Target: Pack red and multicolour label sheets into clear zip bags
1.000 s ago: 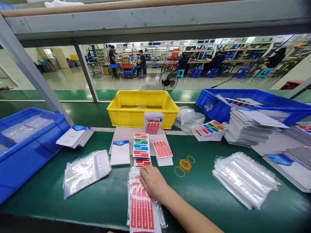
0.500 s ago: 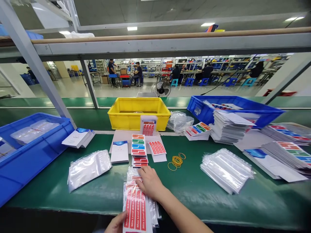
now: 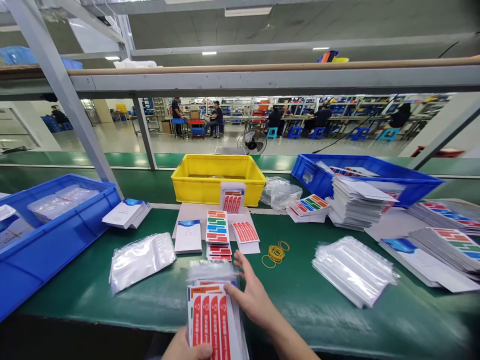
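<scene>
At the table's front edge my left hand grips a stack of bagged sticker sheets, its thumb lying across the front. Red label strips show on the uppermost sheet, and clear plastic bag tops stick out above. My right hand is at the stack's right side, thumb against the upper right corner, other fingers stretched out and apart. Just beyond lie a sticker sheet pile, a white booklet pile with a blue top edge, and red label cards. Yellow rubber bands lie to the right.
Clear plastic bags lie left and right. A yellow bin stands behind, with blue bins at left and back right. Tall paper stacks crowd the right. A metal shelf beam crosses overhead.
My right hand has lifted from the top of the stack to its right edge, fingers spreading. The stack is more upright and squared together in my left hand. The view has tipped slightly upward.
</scene>
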### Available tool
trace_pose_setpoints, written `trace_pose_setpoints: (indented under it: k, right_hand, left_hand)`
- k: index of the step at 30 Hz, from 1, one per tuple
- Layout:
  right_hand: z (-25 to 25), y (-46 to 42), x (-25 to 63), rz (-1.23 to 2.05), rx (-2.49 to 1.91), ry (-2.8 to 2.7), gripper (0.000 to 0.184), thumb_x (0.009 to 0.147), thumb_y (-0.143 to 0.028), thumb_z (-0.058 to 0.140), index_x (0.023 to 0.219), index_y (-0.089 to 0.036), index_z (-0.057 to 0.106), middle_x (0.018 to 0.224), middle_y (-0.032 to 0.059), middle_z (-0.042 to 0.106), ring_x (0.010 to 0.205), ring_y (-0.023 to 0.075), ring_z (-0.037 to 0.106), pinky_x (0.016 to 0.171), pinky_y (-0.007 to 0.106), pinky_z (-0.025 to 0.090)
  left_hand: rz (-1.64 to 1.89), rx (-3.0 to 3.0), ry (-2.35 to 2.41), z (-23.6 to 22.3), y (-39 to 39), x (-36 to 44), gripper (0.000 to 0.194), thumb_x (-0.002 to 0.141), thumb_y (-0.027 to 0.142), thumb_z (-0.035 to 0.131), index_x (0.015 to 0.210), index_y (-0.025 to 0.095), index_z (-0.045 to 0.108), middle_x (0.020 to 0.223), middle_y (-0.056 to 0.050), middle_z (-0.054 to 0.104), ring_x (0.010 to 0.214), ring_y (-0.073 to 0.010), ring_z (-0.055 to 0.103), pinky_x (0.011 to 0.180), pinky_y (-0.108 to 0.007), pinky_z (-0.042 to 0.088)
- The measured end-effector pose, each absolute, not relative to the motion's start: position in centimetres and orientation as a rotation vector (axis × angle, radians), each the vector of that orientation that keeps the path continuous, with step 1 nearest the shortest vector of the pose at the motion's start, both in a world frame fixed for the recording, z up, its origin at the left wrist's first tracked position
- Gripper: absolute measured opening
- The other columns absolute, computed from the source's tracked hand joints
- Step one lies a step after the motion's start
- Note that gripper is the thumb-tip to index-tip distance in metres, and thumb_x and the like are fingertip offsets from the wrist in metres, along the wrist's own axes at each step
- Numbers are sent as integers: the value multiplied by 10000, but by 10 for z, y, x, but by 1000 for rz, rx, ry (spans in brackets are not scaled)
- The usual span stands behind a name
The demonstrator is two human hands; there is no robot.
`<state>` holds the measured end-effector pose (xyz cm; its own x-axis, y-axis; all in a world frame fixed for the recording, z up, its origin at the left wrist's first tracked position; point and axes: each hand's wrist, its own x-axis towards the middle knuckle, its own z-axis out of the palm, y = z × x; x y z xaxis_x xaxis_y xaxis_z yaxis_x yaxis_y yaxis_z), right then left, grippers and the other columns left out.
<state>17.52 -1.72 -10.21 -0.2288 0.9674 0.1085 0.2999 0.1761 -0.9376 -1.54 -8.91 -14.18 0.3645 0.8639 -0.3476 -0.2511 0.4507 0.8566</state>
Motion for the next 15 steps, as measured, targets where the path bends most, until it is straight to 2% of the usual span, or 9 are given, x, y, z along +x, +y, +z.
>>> trace_pose_setpoints:
  k: [2,3,6,9,11,15]
  right_hand:
    - [-97,-24,178,1218,-1056,-1519,767,760,-380,606,1385,-228,187,1359,133,390,1230,267,398,980,438,360]
    - [-95,-27,178,1261,-981,-1498,727,776,-392,600,1374,-235,217,1335,129,426,1205,265,431,970,429,377]
    - [-95,-30,176,1185,-921,-1542,441,833,-380,546,1236,-236,438,1231,110,534,1133,262,499,956,404,400]
    - [-104,-24,172,1050,-994,-1582,319,857,-335,508,1155,-222,497,1205,102,547,1130,256,497,975,397,387]
    - [-111,-20,168,992,-1034,-1573,403,858,-301,490,1244,-219,409,1288,105,474,1198,249,435,1022,412,334]
    - [-113,-22,157,893,-1041,-1568,713,838,-267,493,1406,-218,64,1478,100,153,1344,238,180,1087,426,211]
  left_hand:
    - [912,897,996,-123,-78,-11,418,599,451,744,858,130,682,755,-91,712,678,-235,649,703,-375,509]
    - [936,994,1014,-114,-70,-10,369,636,440,720,836,132,690,745,-88,716,683,-231,647,713,-371,509]
    - [1009,1270,1029,-95,-46,-8,288,677,371,697,889,176,701,947,-83,714,942,-264,615,910,-378,437]
    - [1174,1332,1143,-94,-30,-11,305,717,352,658,974,187,647,1046,-85,675,1023,-267,577,955,-397,402]
    - [1292,1297,1224,-98,-26,-13,337,752,357,619,1041,188,584,1105,-92,633,1073,-262,544,975,-402,383]
    - [1283,1329,1199,-99,-29,-9,510,797,356,561,1259,219,391,1312,-108,462,1195,-260,448,1016,-392,345]
